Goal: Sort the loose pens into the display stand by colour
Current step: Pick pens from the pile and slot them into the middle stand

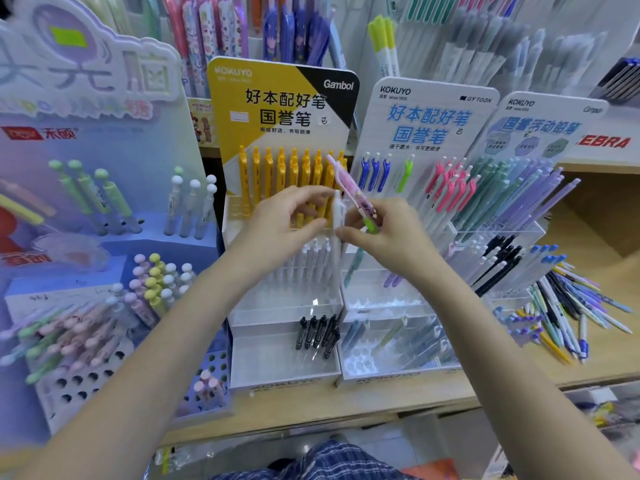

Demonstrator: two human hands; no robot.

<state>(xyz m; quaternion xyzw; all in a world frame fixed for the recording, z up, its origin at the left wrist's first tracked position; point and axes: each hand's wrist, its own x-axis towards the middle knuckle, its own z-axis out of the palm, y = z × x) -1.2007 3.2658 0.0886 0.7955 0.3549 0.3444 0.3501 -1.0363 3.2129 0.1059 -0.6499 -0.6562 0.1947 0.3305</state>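
Note:
The yellow-headed display stand [277, 81] holds a top row of yellow pens [280, 174], a middle row of white pens [311, 261] and a lower row of black pens [318, 332]. My left hand [280, 220] pinches the top of an upright white pen [337, 211] over the middle row, at its right end. My right hand [391, 237] grips a pink pen [348, 183] slanting up to the left, along with a green-tipped pen [371, 226]. Its fingertips lie against the white pen. A pile of loose mixed-colour pens [568, 317] lies on the shelf at the right.
A white stand [429, 98] to the right carries blue, green and pink pens. A clear stand [502, 237] beyond it holds teal, purple and black ones. A blue stand [104, 244] with round-capped pens fills the left. The wooden shelf edge [311, 414] runs along the front.

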